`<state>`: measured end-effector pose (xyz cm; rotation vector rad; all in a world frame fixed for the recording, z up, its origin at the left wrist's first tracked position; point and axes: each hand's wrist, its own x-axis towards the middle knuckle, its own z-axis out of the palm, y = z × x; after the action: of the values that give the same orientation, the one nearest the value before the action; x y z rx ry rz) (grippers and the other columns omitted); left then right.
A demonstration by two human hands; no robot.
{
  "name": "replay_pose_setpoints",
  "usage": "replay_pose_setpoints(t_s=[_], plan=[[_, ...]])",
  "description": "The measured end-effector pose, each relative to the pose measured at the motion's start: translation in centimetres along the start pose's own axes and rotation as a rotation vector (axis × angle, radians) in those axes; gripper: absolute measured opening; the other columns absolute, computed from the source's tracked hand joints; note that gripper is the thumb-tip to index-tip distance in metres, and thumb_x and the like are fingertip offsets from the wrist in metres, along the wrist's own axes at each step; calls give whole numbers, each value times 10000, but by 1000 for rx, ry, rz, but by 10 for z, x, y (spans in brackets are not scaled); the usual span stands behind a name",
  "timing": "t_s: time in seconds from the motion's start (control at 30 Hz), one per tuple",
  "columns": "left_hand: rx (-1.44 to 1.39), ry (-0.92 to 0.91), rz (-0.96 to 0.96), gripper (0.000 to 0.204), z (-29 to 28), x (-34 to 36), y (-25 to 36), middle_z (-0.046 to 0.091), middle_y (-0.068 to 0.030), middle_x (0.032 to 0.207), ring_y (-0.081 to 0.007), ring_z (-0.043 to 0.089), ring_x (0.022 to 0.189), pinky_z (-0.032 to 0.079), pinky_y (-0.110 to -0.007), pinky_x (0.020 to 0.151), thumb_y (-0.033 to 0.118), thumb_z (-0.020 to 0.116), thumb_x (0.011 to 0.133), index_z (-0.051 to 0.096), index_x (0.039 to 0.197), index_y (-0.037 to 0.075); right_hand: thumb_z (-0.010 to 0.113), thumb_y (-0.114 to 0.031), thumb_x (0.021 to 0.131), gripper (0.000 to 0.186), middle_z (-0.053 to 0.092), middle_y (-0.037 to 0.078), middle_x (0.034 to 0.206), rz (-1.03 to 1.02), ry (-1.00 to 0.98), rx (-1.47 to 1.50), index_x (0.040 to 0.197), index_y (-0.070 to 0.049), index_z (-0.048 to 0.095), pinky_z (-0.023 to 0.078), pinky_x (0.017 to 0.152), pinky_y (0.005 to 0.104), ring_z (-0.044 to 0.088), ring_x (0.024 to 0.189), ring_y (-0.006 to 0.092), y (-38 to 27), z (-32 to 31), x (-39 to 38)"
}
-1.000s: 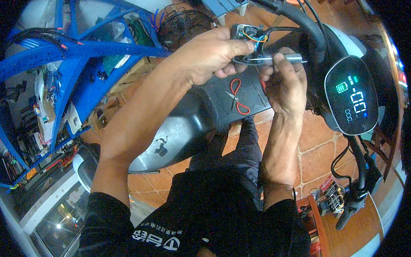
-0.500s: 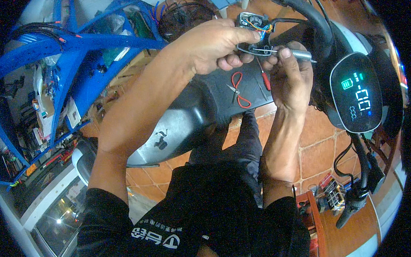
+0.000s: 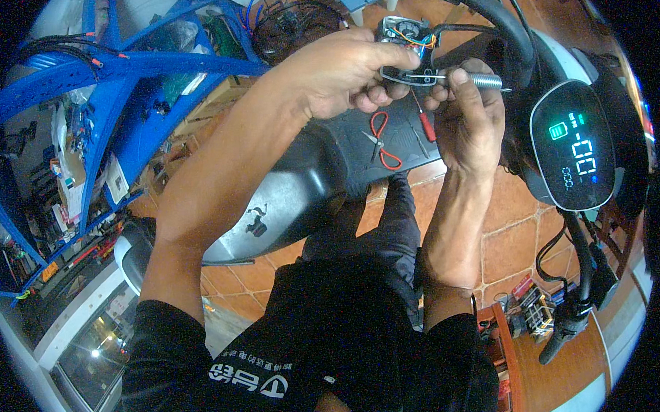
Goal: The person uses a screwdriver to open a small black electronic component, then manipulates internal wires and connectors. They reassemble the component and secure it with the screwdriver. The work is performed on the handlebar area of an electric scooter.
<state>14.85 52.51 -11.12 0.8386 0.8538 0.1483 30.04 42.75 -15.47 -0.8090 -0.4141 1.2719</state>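
My left hand (image 3: 371, 66) is closed on an opened handlebar switch housing (image 3: 409, 27). Thin orange, blue and other wires (image 3: 424, 42) spread out of it, and a black cable runs off to the right. The thumb presses near the wires, while a dark curved piece (image 3: 401, 76) sits between thumb and fingers. In my right hand (image 3: 473, 116) is a slim silver tool with a ribbed handle (image 3: 485, 81), pinched between thumb and fingers. Its thin shaft points left at the dark piece; whether the tip touches is too small to tell.
Below my hands, red-handled scissors (image 3: 383, 146) and a red-handled screwdriver (image 3: 426, 127) lie on a dark footboard (image 3: 353, 159). A black scooter seat (image 3: 286, 204) is left of them. At right stands a lit display (image 3: 573, 145) by the handlebar (image 3: 579, 265). Blue shelving (image 3: 130, 104) fills the left.
The switch housing and the tool have shifted slightly, and the tool's handle sits a little higher and farther right. Both hands keep their hold.
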Motion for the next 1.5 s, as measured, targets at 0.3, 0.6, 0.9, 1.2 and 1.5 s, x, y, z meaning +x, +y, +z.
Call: replay_pose_setpoints(t_s=[0.3, 0.6, 0.9, 1.2, 1.5], plan=[[-93, -3, 15, 128, 0, -1, 0, 549, -51, 664, -80, 442, 501, 283, -204, 393, 158, 573, 853, 577, 831, 32, 600, -112, 905, 102, 549, 33, 771, 6, -10, 31, 940, -53, 525, 510, 614, 270, 574, 709, 134, 2, -4, 1], [-164, -217, 16, 158, -19, 7, -12, 587, -49, 720, -93, 496, 570, 365, -238, 484, 203, 582, 884, 578, 973, 72, 599, -112, 904, 98, 554, 34, 768, -4, 31, -8, 926, -58, 521, 509, 613, 271, 577, 713, 130, -2, 3, -3], [-66, -32, 38, 146, -8, 6, -11, 637, -16, 782, -112, 592, 677, 451, -257, 577, 198, 600, 867, 619, 962, 88, 600, -110, 898, 85, 569, 39, 767, -5, 15, -16, 929, -59, 539, 501, 624, 282, 582, 707, 136, -2, -4, -1], [-160, 15, 63, 77, 2, 5, -14, 581, -5, 698, -92, 515, 581, 396, -242, 521, 149, 609, 837, 612, 850, 74, 610, -132, 898, 113, 533, 26, 746, 39, 29, -29, 908, -52, 531, 444, 587, 269, 530, 675, 124, -2, -5, -1], [-75, 93, 51, 104, 7, 4, -12, 552, -3, 631, -80, 479, 526, 355, -225, 471, 148, 612, 820, 610, 767, 59, 623, -144, 889, 130, 510, 10, 732, 163, 63, 32, 909, -55, 530, 420, 565, 242, 510, 660, 96, -5, -10, -2]])
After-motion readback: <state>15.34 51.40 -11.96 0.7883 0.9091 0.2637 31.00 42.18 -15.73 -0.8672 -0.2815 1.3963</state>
